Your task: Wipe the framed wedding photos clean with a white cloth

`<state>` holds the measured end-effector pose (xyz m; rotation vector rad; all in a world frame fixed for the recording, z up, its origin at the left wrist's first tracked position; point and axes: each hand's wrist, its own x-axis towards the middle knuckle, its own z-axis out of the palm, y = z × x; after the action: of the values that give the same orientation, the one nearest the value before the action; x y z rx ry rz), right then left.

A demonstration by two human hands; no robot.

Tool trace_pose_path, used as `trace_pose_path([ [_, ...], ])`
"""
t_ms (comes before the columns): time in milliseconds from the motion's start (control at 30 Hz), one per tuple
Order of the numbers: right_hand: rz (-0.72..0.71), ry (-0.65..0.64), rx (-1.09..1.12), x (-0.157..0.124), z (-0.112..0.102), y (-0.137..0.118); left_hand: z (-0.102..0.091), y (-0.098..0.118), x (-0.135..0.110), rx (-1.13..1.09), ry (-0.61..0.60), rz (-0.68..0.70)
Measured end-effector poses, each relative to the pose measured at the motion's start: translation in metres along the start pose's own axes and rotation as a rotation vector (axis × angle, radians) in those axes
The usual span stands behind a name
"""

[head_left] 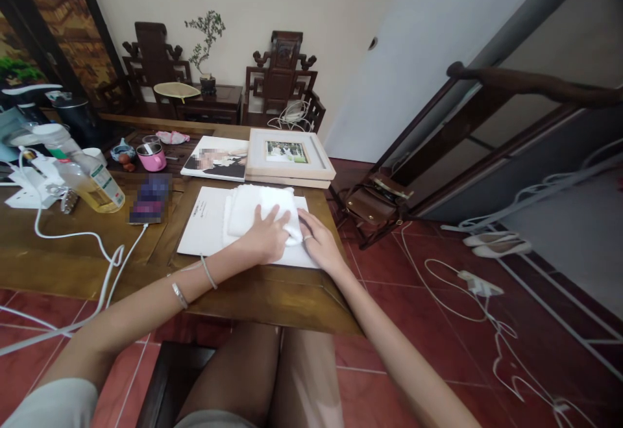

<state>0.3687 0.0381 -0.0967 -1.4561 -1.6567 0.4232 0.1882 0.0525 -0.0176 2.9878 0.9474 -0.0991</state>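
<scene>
A folded white towel lies on a flat white box or board near the table's front right corner. My left hand rests on top of the towel with its fingers spread, close to the right edge. At that same edge, my right hand lies against the towel with fingers stretched out and a ring on one. Its fingertips are partly hidden by the raised towel edge. Two bracelets circle my left forearm.
Behind the towel are a photo print and stacked picture frames. To the left stand a pink cup, a bottle of yellowish liquid and a blurred phone on a white cable. A brown bag sits beyond the table's right edge.
</scene>
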Motion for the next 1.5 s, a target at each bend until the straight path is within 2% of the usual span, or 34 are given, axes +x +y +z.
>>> trace_pose_path([
  [167, 0.139, 0.136, 0.228, 0.002, -0.001, 0.003, 0.009, 0.028, -0.012, 0.018, 0.123, 0.115],
  [367, 0.202, 0.126, 0.278, 0.001, -0.002, 0.006, 0.020, 0.047, -0.032, 0.016, 0.227, 0.234],
  [467, 0.210, 0.130, 0.254, 0.001, -0.003, 0.004, 0.017, 0.057, -0.051, -0.002, 0.221, 0.259],
  [567, 0.155, 0.118, 0.190, 0.001, -0.003, 0.001, 0.006, 0.059, -0.066, -0.029, 0.135, 0.222],
  [667, 0.058, 0.082, 0.026, -0.001, -0.002, -0.002, -0.005, 0.047, -0.064, -0.034, 0.061, 0.143],
  [800, -0.054, 0.014, -0.122, -0.003, 0.001, -0.003, -0.011, 0.009, -0.030, -0.047, -0.023, -0.021],
  [900, -0.102, -0.008, -0.150, -0.003, 0.002, -0.004, -0.011, -0.022, 0.007, -0.108, 0.004, -0.015],
  [967, -0.136, -0.018, -0.154, -0.003, 0.002, -0.006, -0.013, -0.035, 0.030, -0.169, 0.053, 0.011],
  [1133, -0.174, -0.021, -0.157, -0.002, 0.000, -0.009, -0.020, -0.042, 0.067, -0.358, 0.030, 0.057],
  [1233, -0.161, -0.017, -0.143, -0.003, -0.001, -0.007, -0.019, -0.043, 0.070, -0.351, 0.030, -0.009],
  [1367, -0.138, -0.020, -0.123, -0.002, -0.001, -0.006, -0.015, -0.051, 0.051, -0.206, 0.073, -0.104],
  [1500, -0.122, -0.026, -0.125, -0.001, 0.000, -0.008, -0.014, -0.058, 0.034, -0.136, 0.067, -0.089],
])
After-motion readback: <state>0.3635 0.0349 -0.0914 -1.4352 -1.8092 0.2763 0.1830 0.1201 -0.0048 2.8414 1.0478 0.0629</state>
